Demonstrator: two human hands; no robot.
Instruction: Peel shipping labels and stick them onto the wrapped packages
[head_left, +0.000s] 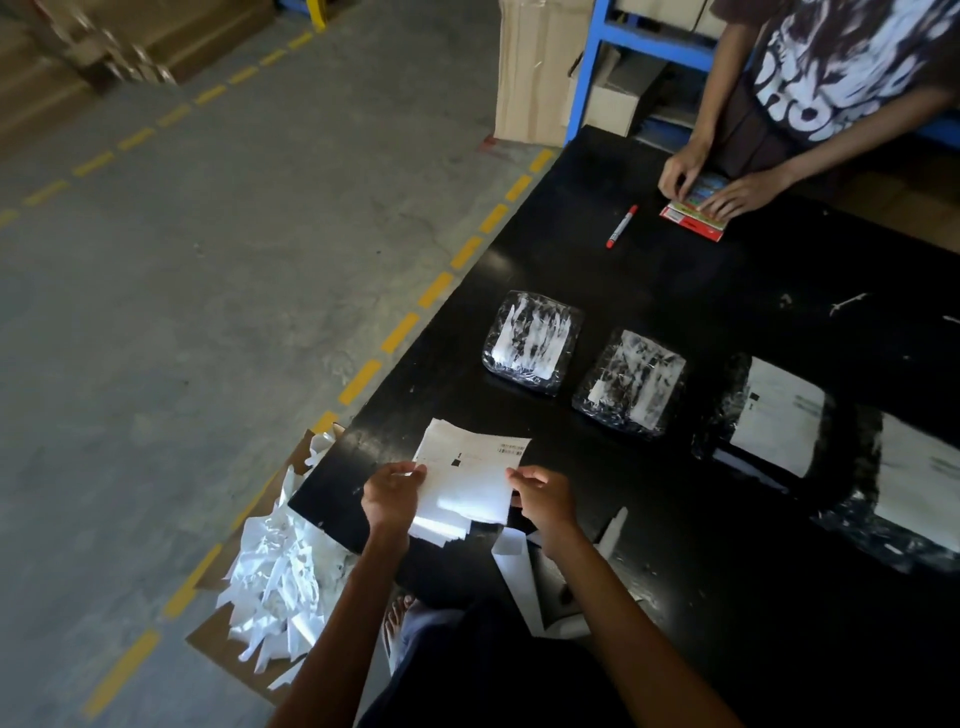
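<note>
A white shipping label sheet (470, 478) lies on top of a small stack of labels at the near left corner of the black table (701, 291). My left hand (390, 496) pinches its left edge and my right hand (543, 496) pinches its right edge. Beyond them lie several packages wrapped in clear film: one (532, 340) and a second (631, 382) show smeared white patches, and two larger ones (769, 415) (914, 493) at the right carry white labels.
A red marker (622, 226) lies farther back. Another person's hands (727, 189) work on a colourful packet (693, 218) at the far edge. A cardboard box of white backing scraps (275, 571) stands on the floor left of the table. Loose strips (519, 571) lie near me.
</note>
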